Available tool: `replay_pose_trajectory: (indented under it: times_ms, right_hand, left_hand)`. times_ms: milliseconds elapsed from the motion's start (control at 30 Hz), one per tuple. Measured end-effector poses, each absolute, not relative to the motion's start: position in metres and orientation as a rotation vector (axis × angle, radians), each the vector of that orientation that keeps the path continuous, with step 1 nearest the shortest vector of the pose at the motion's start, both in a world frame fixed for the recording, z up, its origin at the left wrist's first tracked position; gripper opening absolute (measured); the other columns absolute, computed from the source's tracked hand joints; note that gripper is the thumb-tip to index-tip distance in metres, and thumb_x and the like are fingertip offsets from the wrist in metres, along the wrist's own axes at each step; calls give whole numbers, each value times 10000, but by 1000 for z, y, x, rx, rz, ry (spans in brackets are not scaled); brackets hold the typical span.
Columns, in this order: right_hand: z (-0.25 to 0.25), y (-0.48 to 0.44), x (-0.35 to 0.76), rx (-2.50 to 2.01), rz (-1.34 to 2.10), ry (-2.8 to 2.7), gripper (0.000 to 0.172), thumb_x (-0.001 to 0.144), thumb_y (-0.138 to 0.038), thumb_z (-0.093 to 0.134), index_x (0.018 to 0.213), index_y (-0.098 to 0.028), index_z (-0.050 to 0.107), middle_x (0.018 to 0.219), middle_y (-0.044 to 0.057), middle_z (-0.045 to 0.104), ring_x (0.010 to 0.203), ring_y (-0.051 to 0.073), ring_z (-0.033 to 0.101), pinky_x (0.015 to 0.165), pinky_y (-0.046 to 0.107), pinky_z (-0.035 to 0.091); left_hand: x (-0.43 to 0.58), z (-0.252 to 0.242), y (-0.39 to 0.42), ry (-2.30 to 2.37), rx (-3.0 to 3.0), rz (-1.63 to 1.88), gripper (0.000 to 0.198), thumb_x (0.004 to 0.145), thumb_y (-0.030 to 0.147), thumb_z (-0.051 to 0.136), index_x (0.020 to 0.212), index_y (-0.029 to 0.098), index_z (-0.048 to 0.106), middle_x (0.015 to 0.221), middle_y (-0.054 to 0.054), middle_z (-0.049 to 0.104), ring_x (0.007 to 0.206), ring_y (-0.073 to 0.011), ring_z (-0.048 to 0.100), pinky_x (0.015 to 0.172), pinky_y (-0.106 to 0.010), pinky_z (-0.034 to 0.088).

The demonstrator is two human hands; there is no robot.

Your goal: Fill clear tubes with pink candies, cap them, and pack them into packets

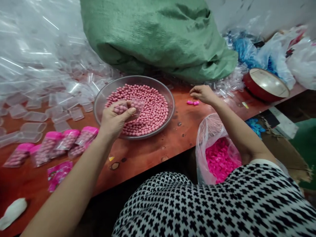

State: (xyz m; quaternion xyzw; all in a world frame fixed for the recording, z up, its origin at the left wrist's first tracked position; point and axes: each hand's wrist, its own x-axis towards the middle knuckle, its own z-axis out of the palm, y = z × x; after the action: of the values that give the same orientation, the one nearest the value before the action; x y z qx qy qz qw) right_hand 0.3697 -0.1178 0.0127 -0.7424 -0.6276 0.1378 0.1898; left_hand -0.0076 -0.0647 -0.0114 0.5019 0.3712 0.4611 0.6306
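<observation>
A worn red tabletop (140, 154) is stretching before a pale wall (261, 8).
The wall is looking greyish white, with dark marks speckling it at upper right. The tabletop is running slantwise across the view, showing dark spots, its front edge meeting deep shadow below. Brown cardboard (278, 151) is lying at lower right, near a green surface (306, 140) too dim to identify. White light is glinting in streaks at upper left.

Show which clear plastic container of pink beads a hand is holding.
The clear container in the left hand, above the round grey bowl; it looks uncapped, unlike the pink-capped containers lying on the red-brown table.
</observation>
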Motion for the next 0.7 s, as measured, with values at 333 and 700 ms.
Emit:
replay_pose_trajectory:
  times_ms: [333,700]
  right_hand:
    - [-45,-123,377,-2464,231,-2003,263,945,-303,575,1053,-157,765,1076,168,769,979,280,706,802,347,488]
    - [-59,-138,371,-2274,579,-1528,250,906,-231,590,1089,-103,703,1017,213,754,875,274,716,827,412,539]
  left_hand:
    - [-7,-14,-65,826,1119,1060,418,506,343,967,805,176,728,856,-34,750,808,-188,722,765,-353,656]
    - [-9,-5,-70,738,1086,1050,444,511,337,955,866,180,740,919,-43,755,863,-193,723,799,-347,647]
